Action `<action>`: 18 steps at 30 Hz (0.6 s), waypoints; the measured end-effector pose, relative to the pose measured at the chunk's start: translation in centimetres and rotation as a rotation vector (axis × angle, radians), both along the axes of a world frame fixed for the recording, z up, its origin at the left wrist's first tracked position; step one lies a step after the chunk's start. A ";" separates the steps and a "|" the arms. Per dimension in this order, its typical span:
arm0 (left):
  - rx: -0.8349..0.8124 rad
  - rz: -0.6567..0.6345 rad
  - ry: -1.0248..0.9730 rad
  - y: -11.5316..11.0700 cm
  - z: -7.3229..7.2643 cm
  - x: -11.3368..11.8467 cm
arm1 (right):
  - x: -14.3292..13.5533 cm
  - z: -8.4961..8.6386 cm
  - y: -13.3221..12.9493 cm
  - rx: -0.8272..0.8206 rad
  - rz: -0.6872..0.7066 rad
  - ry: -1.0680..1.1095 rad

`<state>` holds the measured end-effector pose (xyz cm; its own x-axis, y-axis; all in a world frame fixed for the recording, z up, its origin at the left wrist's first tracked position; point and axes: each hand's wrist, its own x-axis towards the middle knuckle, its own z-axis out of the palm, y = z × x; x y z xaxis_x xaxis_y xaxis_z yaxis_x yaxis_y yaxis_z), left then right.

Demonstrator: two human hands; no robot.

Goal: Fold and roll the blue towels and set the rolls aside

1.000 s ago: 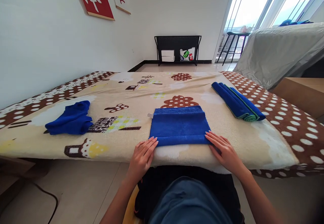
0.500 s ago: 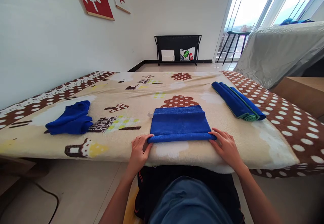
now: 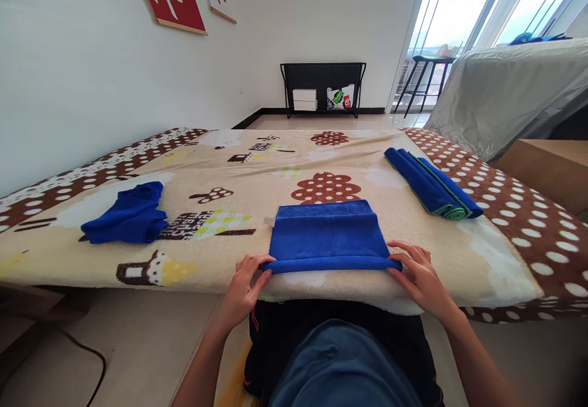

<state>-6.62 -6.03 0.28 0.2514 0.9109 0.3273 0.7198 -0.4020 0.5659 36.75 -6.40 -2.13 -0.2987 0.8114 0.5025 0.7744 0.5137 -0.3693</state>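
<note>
A blue towel (image 3: pixel 328 235) lies on the patterned blanket (image 3: pixel 257 198), its near edge rolled into a narrow tube and a strip along the far edge folded over. A small white tag sticks out at its left side. My left hand (image 3: pixel 245 284) pinches the left end of the rolled edge between thumb and fingers. At the other end, my right hand (image 3: pixel 420 275) grips the roll the same way. To the right lie rolled blue towels (image 3: pixel 432 183) with green edging. A crumpled blue cloth (image 3: pixel 126 214) rests on the left.
The blanket covers a bed with a brown polka-dot border (image 3: pixel 519 211). Against the far wall stands a black rack (image 3: pixel 324 76) with white boxes and a bag. A cardboard box (image 3: pixel 546 171) and a grey-covered piece of furniture (image 3: pixel 519 82) are at the right.
Both hands have drawn the towel a little toward me. They are slightly farther apart, and the rolled edge looks straighter and longer. The other cloths have stayed where they were.
</note>
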 end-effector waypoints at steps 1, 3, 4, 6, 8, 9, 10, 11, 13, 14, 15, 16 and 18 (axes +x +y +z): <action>-0.013 -0.011 -0.002 -0.2 0.2 0.0 | 0.1 0.1 -0.2 0.000 0.026 0.007; -0.042 -0.025 0.004 -0.6 0.5 0.1 | -0.1 0.1 -0.4 -0.009 0.047 0.017; -0.050 -0.026 0.015 -0.7 0.5 0.2 | -0.2 0.1 -0.5 -0.014 0.041 0.020; -0.041 -0.018 0.062 -0.7 0.4 0.5 | -0.7 0.0 -0.4 -0.012 0.009 0.030; 0.016 0.010 0.132 -0.5 0.1 0.9 | -1.1 -0.1 -0.4 0.006 -0.044 0.038; 0.061 0.034 0.170 -0.5 -0.1 1.1 | -1.4 -0.2 -0.3 0.020 -0.076 0.039; 0.112 0.067 0.206 -0.4 -0.2 1.4 | -1.7 -0.3 -0.3 0.038 -0.111 0.036; 0.169 0.109 0.236 -0.3 -0.3 1.7 | -2.1 -0.3 -0.3 0.062 -0.147 0.032; 0.282 0.215 0.275 -0.3 -0.4 2.9 | -3.2 -0.4 -0.2 0.132 -0.220 0.034; 0.331 0.262 0.285 -0.3 -0.3 3.7 | -4.1 -0.4 -0.3 0.175 -0.249 0.043; 0.374 0.289 0.290 -0.3 -0.2 4.7 | -5.2 -0.4 -0.3 0.216 -0.260 0.054; 0.409 0.286 0.291 -0.4 -0.2 6.0 | -6.5 -0.3 -0.4 0.246 -0.246 0.061; 0.460 0.182 0.289 -0.4 -0.2 8.9 | -9.5 -0.3 -0.6 0.266 -0.150 0.052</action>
<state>2.25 -6.46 0.10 0.2421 0.7277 0.6418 0.9001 -0.4154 0.1314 27.28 -7.02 -2.45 -0.1540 0.6824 0.7145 0.8327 0.4789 -0.2780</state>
